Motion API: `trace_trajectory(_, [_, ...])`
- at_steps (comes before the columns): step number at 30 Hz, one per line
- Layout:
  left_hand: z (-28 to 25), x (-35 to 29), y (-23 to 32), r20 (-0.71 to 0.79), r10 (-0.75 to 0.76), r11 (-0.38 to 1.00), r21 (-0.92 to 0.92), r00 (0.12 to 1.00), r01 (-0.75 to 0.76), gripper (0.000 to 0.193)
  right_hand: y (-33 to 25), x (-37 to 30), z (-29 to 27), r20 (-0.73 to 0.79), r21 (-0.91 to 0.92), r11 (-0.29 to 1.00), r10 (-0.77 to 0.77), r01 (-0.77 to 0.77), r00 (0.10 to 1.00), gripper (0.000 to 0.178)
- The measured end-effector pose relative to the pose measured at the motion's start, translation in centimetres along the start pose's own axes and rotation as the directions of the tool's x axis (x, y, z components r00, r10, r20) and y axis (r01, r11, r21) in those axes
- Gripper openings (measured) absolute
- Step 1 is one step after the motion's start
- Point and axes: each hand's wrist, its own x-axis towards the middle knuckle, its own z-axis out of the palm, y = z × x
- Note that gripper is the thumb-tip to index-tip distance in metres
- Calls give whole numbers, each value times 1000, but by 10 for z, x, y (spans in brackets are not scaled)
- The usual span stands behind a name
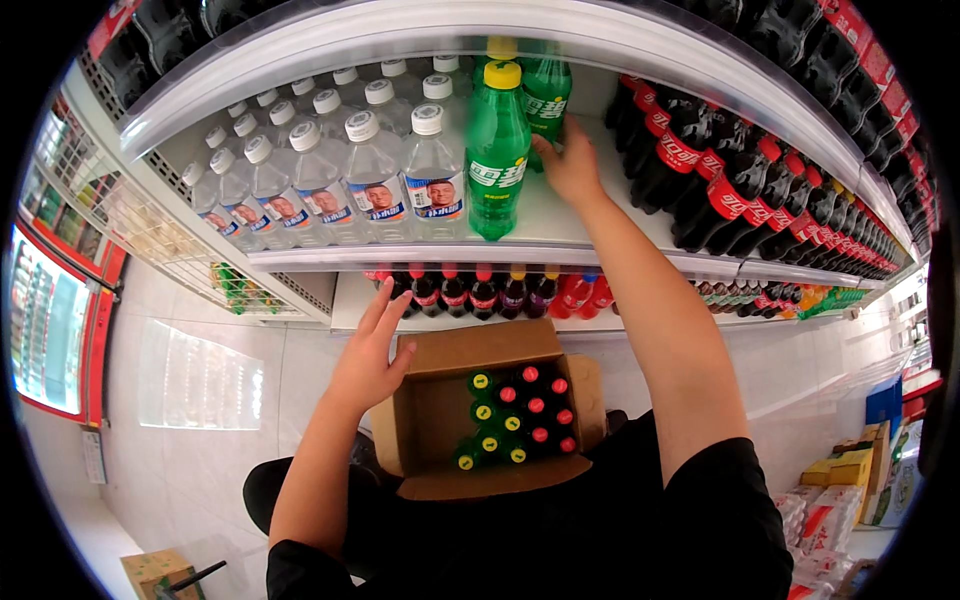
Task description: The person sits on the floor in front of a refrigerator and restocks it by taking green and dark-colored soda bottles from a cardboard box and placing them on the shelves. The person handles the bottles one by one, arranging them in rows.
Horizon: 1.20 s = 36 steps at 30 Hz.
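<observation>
At a white shelf (560,222), right hand (568,163) clasped round green bottle (546,98), left hand (370,362) spread near carton (480,345)

Two big green bottles (497,150) can be counted just left of the right grip (573,165), and one more yellow top (502,47) is seen behind. Six clear bottles (434,170) are lined up in the front row, farther left of that grip. One brown box (475,352) is seen right of the left grip (366,366). In it, six yellow caps (484,411) and seven red caps (536,405) are counted. Right of the right grip, the dark bottles (735,201) are too crowded to be counted.
</observation>
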Motion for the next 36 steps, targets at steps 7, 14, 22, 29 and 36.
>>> trace_trajectory(7, [10,-9,0,69,1,1000,7,998,-1,67,-21,-18,-6,38,-192,946,272,-260,962,56])
trace_trajectory(14, [62,-37,0,374,-96,990,135,923,48,54,-93,-141,-100,142,-168,975,-121,145,982,40])
trace_trajectory(22, [161,-67,-17,531,-211,977,113,821,179,71,-66,-247,-106,472,-83,949,307,-306,826,17])
trace_trajectory(29, [203,-57,-32,512,-251,963,218,821,158,63,-72,-259,-93,639,-121,990,131,-69,758,18])
trace_trajectory(36, [216,-53,-60,475,-274,955,239,836,177,37,-57,-262,-95,746,-139,989,134,-45,653,20])
